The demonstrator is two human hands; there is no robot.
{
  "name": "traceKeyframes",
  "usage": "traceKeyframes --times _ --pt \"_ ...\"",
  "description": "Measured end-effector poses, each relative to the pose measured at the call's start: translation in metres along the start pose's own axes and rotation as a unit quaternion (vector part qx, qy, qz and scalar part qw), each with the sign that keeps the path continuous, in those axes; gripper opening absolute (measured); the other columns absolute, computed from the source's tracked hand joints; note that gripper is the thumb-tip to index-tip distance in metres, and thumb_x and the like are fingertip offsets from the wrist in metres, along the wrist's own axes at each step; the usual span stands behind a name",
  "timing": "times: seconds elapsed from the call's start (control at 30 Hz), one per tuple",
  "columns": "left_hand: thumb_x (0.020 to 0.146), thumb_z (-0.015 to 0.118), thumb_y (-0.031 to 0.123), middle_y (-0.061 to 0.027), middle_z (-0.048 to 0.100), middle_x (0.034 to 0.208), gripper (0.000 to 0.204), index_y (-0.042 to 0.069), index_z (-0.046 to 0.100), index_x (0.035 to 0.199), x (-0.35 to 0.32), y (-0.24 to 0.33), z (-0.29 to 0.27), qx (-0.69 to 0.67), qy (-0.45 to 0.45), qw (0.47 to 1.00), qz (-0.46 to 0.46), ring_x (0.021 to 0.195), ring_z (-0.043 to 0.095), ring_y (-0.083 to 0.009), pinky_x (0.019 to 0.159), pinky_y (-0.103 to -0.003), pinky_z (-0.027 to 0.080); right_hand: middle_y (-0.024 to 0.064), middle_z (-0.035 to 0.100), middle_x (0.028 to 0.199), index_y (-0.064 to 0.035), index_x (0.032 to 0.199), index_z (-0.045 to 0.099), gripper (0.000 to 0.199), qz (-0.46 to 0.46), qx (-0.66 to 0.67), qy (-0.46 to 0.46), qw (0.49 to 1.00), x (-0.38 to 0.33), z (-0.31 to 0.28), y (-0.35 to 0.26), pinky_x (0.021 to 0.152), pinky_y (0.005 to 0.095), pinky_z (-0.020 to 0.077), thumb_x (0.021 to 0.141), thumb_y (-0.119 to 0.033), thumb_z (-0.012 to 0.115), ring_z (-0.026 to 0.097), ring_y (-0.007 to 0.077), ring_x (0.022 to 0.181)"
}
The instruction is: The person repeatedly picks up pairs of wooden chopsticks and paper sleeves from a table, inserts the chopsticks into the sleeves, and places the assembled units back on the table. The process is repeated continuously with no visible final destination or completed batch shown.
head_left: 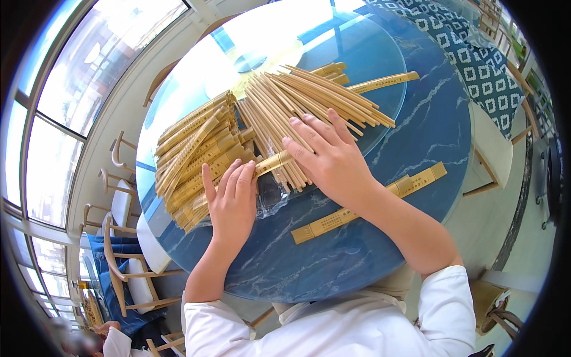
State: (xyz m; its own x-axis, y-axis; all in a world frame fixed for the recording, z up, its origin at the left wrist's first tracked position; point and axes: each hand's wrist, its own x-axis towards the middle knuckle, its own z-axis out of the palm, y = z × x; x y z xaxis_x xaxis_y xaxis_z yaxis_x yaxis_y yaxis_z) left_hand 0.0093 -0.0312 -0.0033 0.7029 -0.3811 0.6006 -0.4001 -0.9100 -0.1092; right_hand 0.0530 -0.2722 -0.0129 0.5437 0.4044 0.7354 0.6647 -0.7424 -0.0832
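A narrow gold paper chopstick sleeve (272,164) lies slantwise between my two hands, just above the table. My left hand (231,199) is closed on its near left end, fingers bent and thumb hidden. At the sleeve's other end, my right hand (333,159) pinches it under the nearest finger. Its other fingers reach out over the loose wooden chopsticks (267,110), which fan out beyond both hands. A thick heap of gold chopstick sleeves (199,152) sits left of the chopsticks, beside my left hand. What is inside the held sleeve cannot be seen.
Clear plastic wrap (272,199) lies crumpled under the chopsticks. More gold sleeves (336,225) lie beneath my right forearm, and one sleeve (383,82) points out at the far right. The round blue marble table (285,262) carries a glass turntable (389,53). Chairs (122,199) stand at left.
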Motion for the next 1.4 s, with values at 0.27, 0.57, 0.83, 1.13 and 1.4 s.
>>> traceKeyframes --times 0.27,0.57,0.83,1.13,1.4 --pt "0.105 0.062 0.013 -0.0034 0.07 0.135 0.036 0.015 0.067 0.141 0.012 -0.075 -0.005 0.194 0.084 0.975 -0.068 0.134 0.062 -0.0214 0.13 -0.06 0.016 0.0162 0.056 0.154 -0.01 0.151 0.054 0.052 0.035 -0.023 -0.042 0.998 -0.003 0.002 -0.008 0.124 0.0566 0.0309 0.102 -0.023 0.063 0.051 0.0334 0.144" --pt "0.113 0.04 0.05 -0.0145 0.043 0.166 0.065 0.009 0.04 0.163 0.013 -0.121 0.02 0.08 -0.092 0.974 -0.191 0.158 0.033 -0.0294 0.132 -0.056 0.007 0.0147 0.05 0.16 -0.0112 0.153 0.051 0.053 0.044 -0.011 -0.068 0.997 -0.005 0.009 -0.009 0.126 0.0535 0.029 0.104 -0.029 0.061 0.046 0.0319 0.148" --pt "0.103 0.056 0.06 -0.0191 0.026 0.174 0.088 0.004 0.032 0.166 -0.005 -0.002 -0.007 -0.018 -0.141 0.99 0.002 0.163 0.018 -0.0381 0.13 -0.059 0.007 0.0168 0.054 0.156 -0.0064 0.147 0.057 0.051 0.035 0.0 -0.08 0.996 -0.006 0.006 -0.015 0.125 0.0554 0.0312 0.101 -0.025 0.066 0.049 0.0345 0.146" --pt "0.09 0.063 0.074 -0.0216 0.04 0.166 0.102 -0.001 0.046 0.157 -0.021 0.02 0.023 -0.047 -0.19 0.98 0.034 0.16 0.027 -0.039 0.127 -0.066 0.011 0.0159 0.062 0.147 -0.003 0.134 0.068 0.043 -0.033 0.021 -0.109 0.993 -0.016 0.017 -0.026 0.124 0.0575 0.0325 0.094 -0.02 0.067 0.054 0.0341 0.142" --pt "0.103 0.062 0.05 -0.0215 0.047 0.16 0.054 0.006 0.067 0.134 0.0 -0.004 -0.012 -0.141 -0.207 0.968 -0.024 0.16 0.025 -0.0405 0.131 -0.057 0.013 0.0163 0.059 0.15 -0.0089 0.123 0.074 0.032 -0.043 0.075 -0.121 0.989 -0.013 0.009 -0.023 0.123 0.0585 0.034 0.092 -0.015 0.07 0.051 0.0362 0.144"
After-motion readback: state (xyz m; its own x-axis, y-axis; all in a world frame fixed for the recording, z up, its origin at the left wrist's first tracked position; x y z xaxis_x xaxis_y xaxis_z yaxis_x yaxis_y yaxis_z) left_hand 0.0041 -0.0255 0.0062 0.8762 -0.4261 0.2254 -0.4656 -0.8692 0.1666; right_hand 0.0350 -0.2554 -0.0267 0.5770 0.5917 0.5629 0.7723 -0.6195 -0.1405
